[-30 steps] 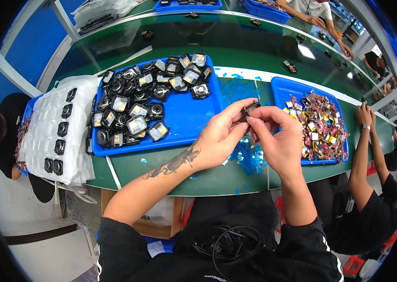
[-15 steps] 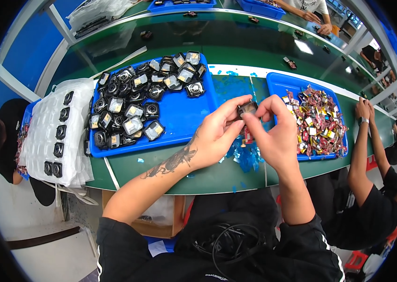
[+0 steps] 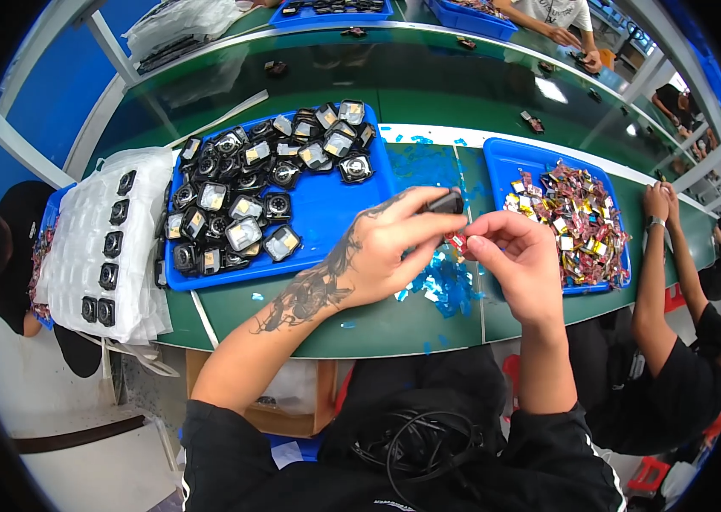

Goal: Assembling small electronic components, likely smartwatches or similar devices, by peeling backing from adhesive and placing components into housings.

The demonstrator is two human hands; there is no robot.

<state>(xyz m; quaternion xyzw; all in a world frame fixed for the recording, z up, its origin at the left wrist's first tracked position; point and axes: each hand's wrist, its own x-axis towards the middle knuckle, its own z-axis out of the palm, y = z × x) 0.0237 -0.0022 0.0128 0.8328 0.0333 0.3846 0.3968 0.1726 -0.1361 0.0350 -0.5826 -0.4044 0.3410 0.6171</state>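
Over the blue-littered strip between two trays, the person's left hand [image 3: 390, 247] is turned with its back up, its fingers closed around a small black boxy casing [image 3: 445, 203], which shows at the fingertips on the far side. Close against it, the right hand [image 3: 521, 256] has thumb and forefinger pinched together on a small red flat piece [image 3: 457, 241], just nearer the body than the casing; whether the two are joined cannot be told, as the fingers cover the space between.

Beneath the hands, torn scraps of shiny blue film [image 3: 452, 286] lie scattered over the smooth green tabletop [image 3: 352, 337]. Just left of the hands stands a shallow blue plastic tray [image 3: 326, 213], its left and far parts heaped with black casings with round or clear square faces [image 3: 224, 196]. Near the right hand, a second, smaller blue plastic tray [image 3: 503, 162] bears a loose pile of little red, yellow and white parts [image 3: 582, 222].

Farther left, a stack of white translucent moulded sheets [image 3: 70, 247] carries six black round-faced units [image 3: 111, 243]. Beyond the trays runs a glossy dark-green belt [image 3: 428, 94] with a few small dark pieces on it. At the far right, a co-worker's bare forearms [image 3: 654, 282] reach to the table edge.
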